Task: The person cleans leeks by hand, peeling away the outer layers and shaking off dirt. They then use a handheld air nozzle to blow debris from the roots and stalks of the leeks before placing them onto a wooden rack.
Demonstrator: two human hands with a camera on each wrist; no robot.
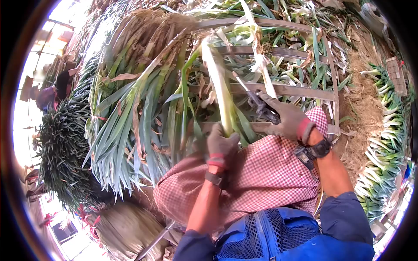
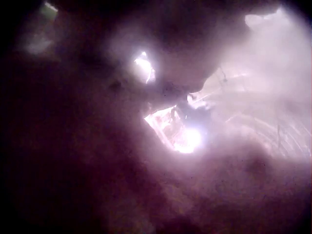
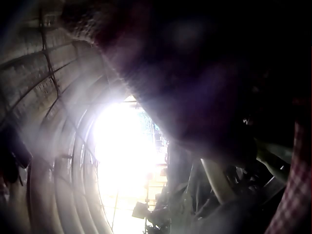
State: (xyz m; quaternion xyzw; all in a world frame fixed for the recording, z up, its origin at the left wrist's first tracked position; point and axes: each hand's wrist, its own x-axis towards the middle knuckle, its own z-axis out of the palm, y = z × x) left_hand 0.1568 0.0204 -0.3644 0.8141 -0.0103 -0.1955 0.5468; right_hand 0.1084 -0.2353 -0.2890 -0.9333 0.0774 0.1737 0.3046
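Both hands wear grey gloves with red cuffs. My left hand (image 1: 222, 144) grips a thick leek (image 1: 216, 76) near its green leaves, the white end pointing away from me. In my right hand (image 1: 291, 117) is a dark air blow gun (image 1: 263, 108), its thin nozzle angled toward the leek's white shaft. Behind the gun, another leek (image 1: 269, 82) lies across the metal rack (image 1: 300, 91). The left wrist view is dark and hazy. A dark shape fills much of the right wrist view, with pale stalks (image 3: 218, 180) below it.
A big heap of untrimmed leeks (image 1: 130, 91) stands at the left of the rack. Peeled leeks (image 1: 383, 152) lie in a row at far right, beside brown root debris (image 1: 361, 104). A red checked cloth (image 1: 270, 169) covers my lap. Loose leaves lie under the slats.
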